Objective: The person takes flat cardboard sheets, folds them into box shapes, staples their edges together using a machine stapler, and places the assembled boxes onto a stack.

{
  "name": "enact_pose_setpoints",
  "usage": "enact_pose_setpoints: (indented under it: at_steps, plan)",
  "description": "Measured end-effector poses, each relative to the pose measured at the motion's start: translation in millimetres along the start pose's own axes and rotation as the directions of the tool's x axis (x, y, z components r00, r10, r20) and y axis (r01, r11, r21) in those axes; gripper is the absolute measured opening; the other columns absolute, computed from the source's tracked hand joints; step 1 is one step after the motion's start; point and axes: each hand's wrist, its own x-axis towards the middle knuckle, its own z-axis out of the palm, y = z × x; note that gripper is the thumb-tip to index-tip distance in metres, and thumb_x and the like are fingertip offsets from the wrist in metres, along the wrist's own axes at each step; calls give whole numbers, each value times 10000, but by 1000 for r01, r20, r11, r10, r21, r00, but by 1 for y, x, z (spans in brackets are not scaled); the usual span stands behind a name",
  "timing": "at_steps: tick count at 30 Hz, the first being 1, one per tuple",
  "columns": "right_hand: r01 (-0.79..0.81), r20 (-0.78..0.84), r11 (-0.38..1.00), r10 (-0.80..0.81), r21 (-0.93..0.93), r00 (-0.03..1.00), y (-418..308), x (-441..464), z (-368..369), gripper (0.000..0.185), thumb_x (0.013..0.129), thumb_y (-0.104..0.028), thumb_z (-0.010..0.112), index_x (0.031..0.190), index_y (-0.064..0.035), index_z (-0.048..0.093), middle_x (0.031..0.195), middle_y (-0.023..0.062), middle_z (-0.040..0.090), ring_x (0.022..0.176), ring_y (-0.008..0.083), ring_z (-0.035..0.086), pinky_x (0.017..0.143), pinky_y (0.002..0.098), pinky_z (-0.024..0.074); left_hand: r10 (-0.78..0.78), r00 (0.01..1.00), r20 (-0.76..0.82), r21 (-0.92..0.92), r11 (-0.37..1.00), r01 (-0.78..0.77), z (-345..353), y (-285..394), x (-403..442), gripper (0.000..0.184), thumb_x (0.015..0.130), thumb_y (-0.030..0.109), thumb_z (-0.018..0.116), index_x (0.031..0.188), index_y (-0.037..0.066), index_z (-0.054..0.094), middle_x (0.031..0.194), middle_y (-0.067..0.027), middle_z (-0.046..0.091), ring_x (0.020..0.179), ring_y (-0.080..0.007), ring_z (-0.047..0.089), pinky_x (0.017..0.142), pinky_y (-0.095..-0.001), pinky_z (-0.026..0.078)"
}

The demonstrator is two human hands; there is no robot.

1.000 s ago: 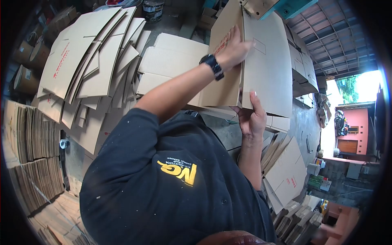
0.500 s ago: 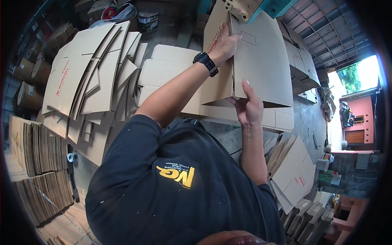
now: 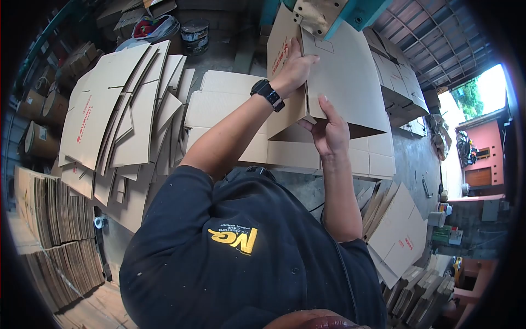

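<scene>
A brown cardboard box [image 3: 345, 82], folded into an open tube with red print on its left panel, lies under the metal plate of a teal machine [image 3: 318, 13]. My left hand [image 3: 293, 71], with a black watch on its wrist, rests palm down across the box's left panel, fingers stretched out and thumb pointing right over the seam. Nearer to me, my right hand [image 3: 330, 131] grips the near end of the box at the seam. Its thumb is on top and its fingers are bent underneath, partly hidden. Flat cardboard sheets [image 3: 230, 104] lie beneath the box.
A leaning pile of cardboard sheets [image 3: 104, 104] stands at the left, with bundled cardboard stacks [image 3: 52, 208] below it. More sheets [image 3: 397, 233] lean at the lower right. Boxes [image 3: 397, 82] stand behind on the right. A paint-stained bucket [image 3: 195, 37] sits at the back.
The box has slid a little farther from me, deeper under the machine's metal plate. Both hands have moved with it, keeping nearly the same positions on it.
</scene>
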Motion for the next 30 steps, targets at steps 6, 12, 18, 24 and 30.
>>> enact_pose_setpoints:
  at_steps: [6, 12, 18, 24, 30]
  plan:
    - [31, -47, 998, -33, -46, 998, -1, 4, 3, 292, 980, -187, 651, 1235, -53, 602, 1114, 63, 674, 981, 184, 688, 776, 422, 615, 23, 992, 121, -58, 998, -16, 2, 3, -35, 1150, 858, 376, 671, 1495, -180, -107, 1626, -330, 11, 1542, -358, -22, 1242, -388, 67]
    - [-4, -5, 997, 3, -82, 1000, -5, 31, 3, 289, 1021, -250, 578, 1243, -66, 588, 1170, 93, 660, 1088, 242, 648, 927, 499, 539, 35, 999, 7, -87, 996, -34, 6, -3, -18, 841, 868, 156, 631, 1511, -78, 142, 1385, -201, 445, 1258, -249, 483, 1067, -354, 419]
    - [0, 7, 1000, 1, -28, 1000, -9, 52, 6, 323, 983, -221, 643, 1261, -71, 575, 1141, 77, 659, 1032, 208, 669, 813, 451, 581, 69, 996, -52, -82, 994, -73, 7, -9, 5, 831, 846, 135, 627, 1492, -89, 154, 1365, -213, 461, 1263, -259, 477, 1054, -355, 424]
    - [-5, 48, 1000, 7, -24, 999, -10, 49, 6, 338, 991, -226, 630, 1278, -56, 570, 1148, 80, 657, 1040, 221, 665, 840, 495, 566, 45, 999, -27, -2, 999, -45, -1, -10, 5, 778, 878, 186, 623, 1481, -84, 212, 1409, -208, 438, 1297, -259, 459, 1084, -348, 389]
    - [-59, 62, 995, 53, 86, 997, -25, -8, -10, 289, 983, -212, 629, 1218, -44, 611, 1090, 71, 696, 961, 218, 694, 778, 366, 570, -143, 990, 2, -158, 977, 141, -39, -11, -20, 876, 950, 576, 506, 1607, 108, 162, 1656, -107, 217, 1543, -266, 107, 1186, -595, 51]
